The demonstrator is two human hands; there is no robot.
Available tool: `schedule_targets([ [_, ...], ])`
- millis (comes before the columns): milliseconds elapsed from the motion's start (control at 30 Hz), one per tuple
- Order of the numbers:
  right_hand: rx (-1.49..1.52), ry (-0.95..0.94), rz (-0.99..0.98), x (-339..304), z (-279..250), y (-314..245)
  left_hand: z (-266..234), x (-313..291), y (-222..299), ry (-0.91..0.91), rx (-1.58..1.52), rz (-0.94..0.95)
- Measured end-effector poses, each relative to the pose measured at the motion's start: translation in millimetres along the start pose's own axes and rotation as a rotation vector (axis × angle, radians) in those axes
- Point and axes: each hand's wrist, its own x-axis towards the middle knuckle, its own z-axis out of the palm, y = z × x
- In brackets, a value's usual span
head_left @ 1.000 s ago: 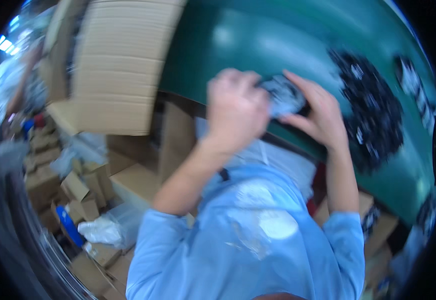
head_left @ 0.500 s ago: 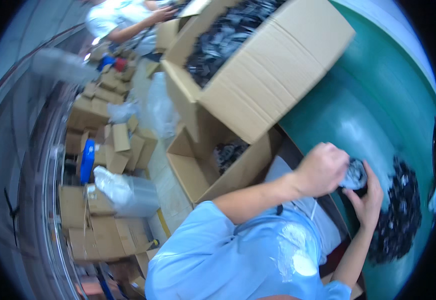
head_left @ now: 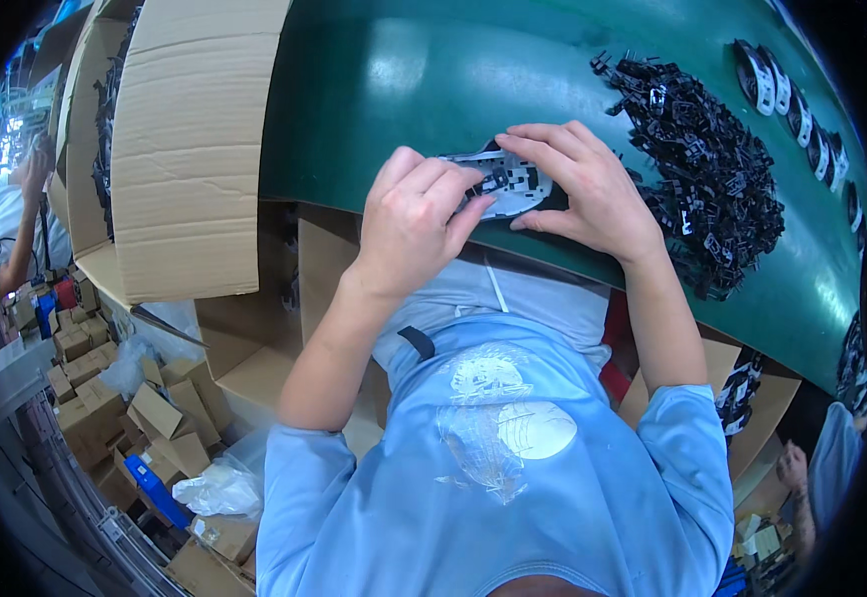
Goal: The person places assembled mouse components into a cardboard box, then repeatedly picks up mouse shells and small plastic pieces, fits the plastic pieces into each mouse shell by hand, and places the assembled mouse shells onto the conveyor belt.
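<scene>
Grey plastic part (head_left: 526, 181) sits over the green table (head_left: 364, 119). Right hand (head_left: 593, 189) grasps its right rim, thumb opposing fingers; left hand (head_left: 416, 214) pinches a small black clip (head_left: 493, 183) at its left side.

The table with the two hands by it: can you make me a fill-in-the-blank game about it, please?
1. The table is coloured ____.
2. The big pile of small parts is coloured ____.
3. Of the left hand and the right hand, both at the grey and black part, the one nearer the pile is the ____ hand.
4. The person's shirt is light ____.

Missing words: green; black; right; blue.
</scene>
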Motion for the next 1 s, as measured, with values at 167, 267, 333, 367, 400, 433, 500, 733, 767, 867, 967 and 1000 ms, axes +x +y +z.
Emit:
schedule_targets([
  [167,0.015,0.002,-0.017,1,2,-2,-1,2,5,-0.007,0.089,0.005],
  [267,0.025,0.003,-0.041,2,5,-2,-5,7,9,-0.014,0.135,-0.043],
  [333,0.032,-0.002,-0.047,2,5,-3,-7,8,10,-0.063,0.186,-0.065],
  [367,0.008,-0.002,-0.037,2,4,-4,-7,7,10,-0.066,0.187,-0.066],
  [400,-0.015,-0.001,-0.028,2,4,-4,-6,5,8,-0.059,0.197,-0.055],
  [433,-0.013,0.000,-0.025,2,5,-4,-6,4,7,-0.054,0.205,-0.043],
  [500,0.011,0.012,-0.043,3,7,-4,-8,4,9,-0.069,0.199,-0.069],
  [733,0.072,0.014,-0.075,4,3,-3,-15,-16,1,-0.020,0.057,-0.121],
  [767,0.066,0.010,-0.055,4,3,-3,-14,-22,-3,-0.013,0.056,-0.125],
  [867,0.045,-0.013,-0.020,3,2,-3,-5,-37,-16,-0.039,-0.133,-0.203],
  [967,0.009,-0.003,-0.016,7,3,-7,12,-44,-20,-0.027,-0.060,-0.067],
  [1000,-0.007,0.025,-0.034,9,3,-9,20,-44,-22,0.027,-0.080,-0.086],
])
